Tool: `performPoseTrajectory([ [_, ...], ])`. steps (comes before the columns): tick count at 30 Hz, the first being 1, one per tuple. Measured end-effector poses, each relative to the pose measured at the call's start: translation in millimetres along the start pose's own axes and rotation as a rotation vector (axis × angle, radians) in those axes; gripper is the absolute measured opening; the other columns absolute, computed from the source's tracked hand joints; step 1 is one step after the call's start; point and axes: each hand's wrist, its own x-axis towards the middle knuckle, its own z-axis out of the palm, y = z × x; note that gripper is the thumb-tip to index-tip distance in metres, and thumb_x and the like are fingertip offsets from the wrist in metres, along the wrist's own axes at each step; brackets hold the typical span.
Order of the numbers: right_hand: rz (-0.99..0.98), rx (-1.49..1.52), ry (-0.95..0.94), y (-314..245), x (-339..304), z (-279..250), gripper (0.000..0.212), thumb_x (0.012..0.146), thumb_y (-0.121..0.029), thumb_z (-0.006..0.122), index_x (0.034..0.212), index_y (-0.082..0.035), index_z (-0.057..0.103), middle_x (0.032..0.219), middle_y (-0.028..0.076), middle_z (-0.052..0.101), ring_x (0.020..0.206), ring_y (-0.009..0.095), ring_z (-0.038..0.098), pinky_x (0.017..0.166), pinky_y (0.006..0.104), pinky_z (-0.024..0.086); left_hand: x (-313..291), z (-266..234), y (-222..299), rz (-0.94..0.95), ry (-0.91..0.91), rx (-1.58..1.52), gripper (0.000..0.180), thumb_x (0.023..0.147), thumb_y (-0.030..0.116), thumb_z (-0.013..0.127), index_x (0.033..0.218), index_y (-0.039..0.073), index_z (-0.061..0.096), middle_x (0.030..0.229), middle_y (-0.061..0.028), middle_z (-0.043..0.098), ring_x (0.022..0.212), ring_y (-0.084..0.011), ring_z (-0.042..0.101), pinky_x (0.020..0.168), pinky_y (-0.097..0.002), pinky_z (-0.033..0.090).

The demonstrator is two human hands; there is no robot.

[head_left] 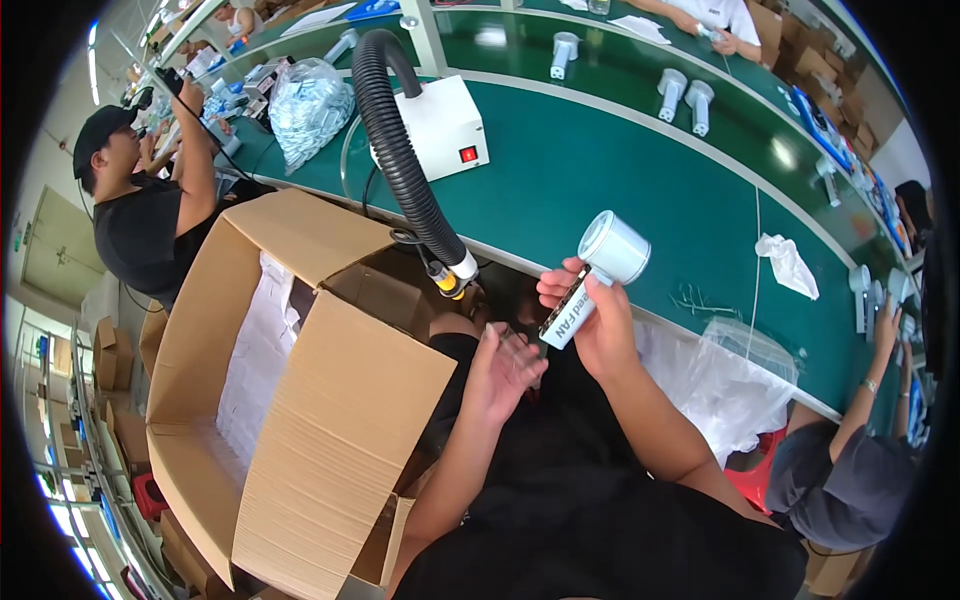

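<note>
A pale blue-white handheld fan with a round head and a flat handle is held up in front of me. My right hand is closed around its handle, which tilts down to the left. Along the handle's side runs a dark slot, its details too small to make out. Just left of the handle's lower end is my left hand, palm turned up, fingers apart and a little blurred. I see nothing in it, and it looks apart from the fan.
An open cardboard box stands at my left. A black corrugated hose arches from a white machine toward a yellow-and-black tool. On the green bench lies a crumpled white bag. Co-workers sit on both sides.
</note>
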Motion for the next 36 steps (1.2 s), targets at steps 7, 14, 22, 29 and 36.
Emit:
performPoseTrajectory([
  [7, -0.199, -0.251, -0.125, 11, -23, -22, 0.034, 0.095, -0.014, 0.057, 0.125, 0.000, 0.053, 0.115, 0.019, 0.064, 0.104, 0.029, 0.064, 0.094, 0.0440, 0.051, -2, 37, -22, -0.127, 0.029, -0.001, 0.046, 0.097, 0.049, 0.050, 0.123, 0.011, 0.049, 0.104, -0.0090, 0.056, 0.094, -0.0233, 0.060, 0.089, -0.0412, 0.052],
  [14, -0.043, -0.100, -0.312, -13, -36, -16, 0.038, 0.094, -0.020, 0.060, 0.125, 0.000, 0.052, 0.118, 0.021, 0.062, 0.108, 0.030, 0.064, 0.095, 0.0444, 0.050, 8, 24, -19, -0.109, 0.015, 0.079, 0.059, 0.094, 0.060, 0.047, 0.121, 0.008, 0.053, 0.113, -0.0078, 0.058, 0.111, -0.0232, 0.056, 0.098, -0.0388, 0.046],
  [22, -0.103, -0.227, -0.304, -23, -19, -3, 0.029, 0.094, -0.006, 0.056, 0.123, 0.000, 0.059, 0.119, 0.009, 0.065, 0.107, 0.015, 0.062, 0.094, 0.0327, 0.049, 7, 30, -29, -0.188, -0.133, 0.009, 0.048, 0.096, 0.056, 0.046, 0.120, 0.014, 0.056, 0.097, -0.0027, 0.064, 0.065, -0.0135, 0.058, 0.053, -0.0265, 0.047],
  [29, -0.345, -0.840, -0.481, -51, -25, -16, 0.054, 0.083, -0.039, 0.071, 0.120, -0.001, 0.058, 0.115, 0.020, 0.059, 0.104, 0.037, 0.057, 0.093, 0.0419, 0.045, -14, 60, -31, -0.282, -0.209, -0.124, 0.053, 0.098, 0.054, 0.036, 0.129, 0.013, 0.051, 0.108, -0.0074, 0.063, 0.077, -0.0226, 0.057, 0.060, -0.0357, 0.047],
  [36, -0.273, -1.072, -0.449, -44, -52, -25, 0.047, 0.079, -0.031, 0.069, 0.111, 0.001, 0.057, 0.097, 0.021, 0.063, 0.088, 0.039, 0.062, 0.082, 0.0435, 0.050, -16, 37, -33, 0.125, -0.038, 0.697, 0.065, 0.096, 0.060, 0.036, 0.144, 0.016, 0.038, 0.134, -0.0088, 0.052, 0.118, -0.0261, 0.055, 0.090, -0.0409, 0.050],
])
